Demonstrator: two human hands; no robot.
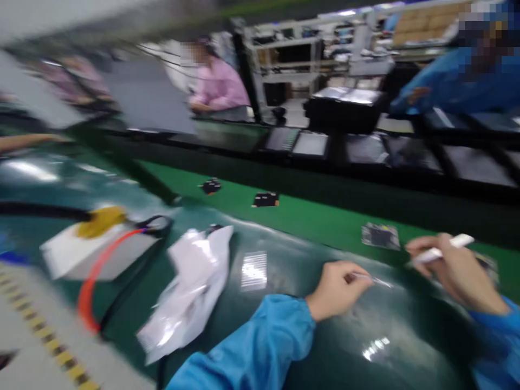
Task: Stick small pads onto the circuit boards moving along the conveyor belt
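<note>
My left hand (339, 290), in a blue sleeve, is closed in a pinch above the dark green mat (325, 346). A thin, pale item shows at its fingertips, too small to name. At the right, my right hand (459, 268) has its fingers wrapped round a white pen-like tool (442, 249), slanting up to the right. Just left of that hand a dark flat part in clear film (381, 236) lies on the green strip (325, 222). Two black parts (266, 200) (211, 186) lie farther left on the strip.
Left of my left hand are a clear ribbed piece (254, 271) and a crumpled plastic bag (190, 287). Farther left lie a white box (101, 254), an orange cable (91, 287) and yellow tape (101, 221). Beyond the strip, people in pink and blue sit near trays.
</note>
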